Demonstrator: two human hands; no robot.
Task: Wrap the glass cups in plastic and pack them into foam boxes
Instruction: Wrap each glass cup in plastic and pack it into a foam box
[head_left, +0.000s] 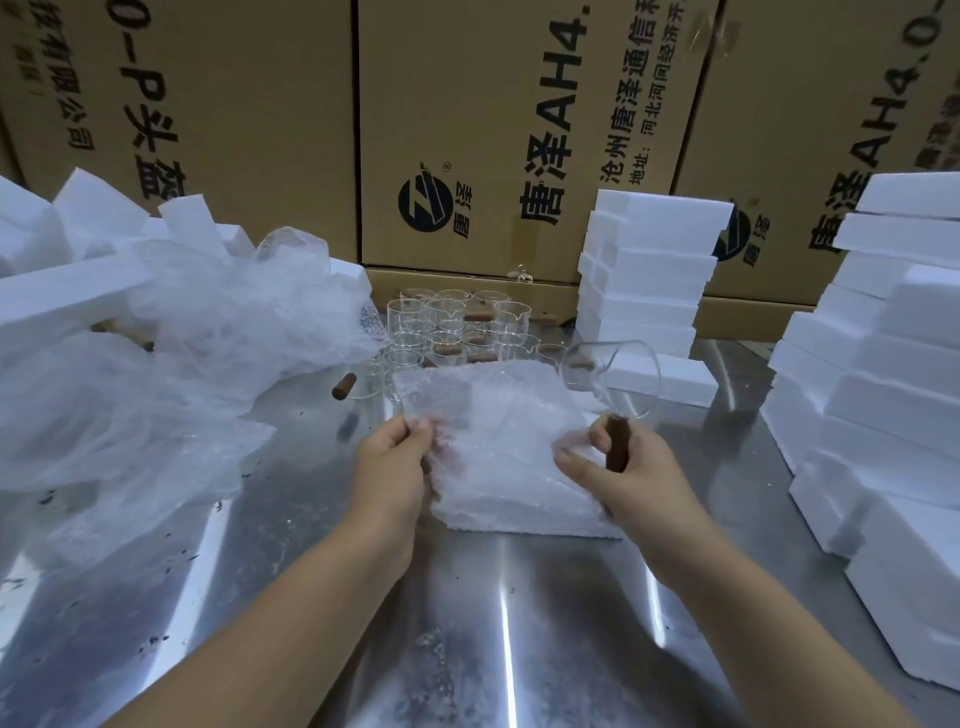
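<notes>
Hands apart: left hand (392, 467) pinching plastic sheet (493, 415) edge; right hand (615, 475) gripping glass cup (613, 374) handle, cup tilted above it.

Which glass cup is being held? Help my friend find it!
On the shiny metal table, find the bunch of glass cups standing at the back. Just right of them, one cup tilts in the air. Only it is lifted, its brown handle gripped by the right hand.

glossy steel table (493, 623), clear glass cup (610, 376) w/ wood handle (617, 444), matt foam boxes (647, 275)
</notes>
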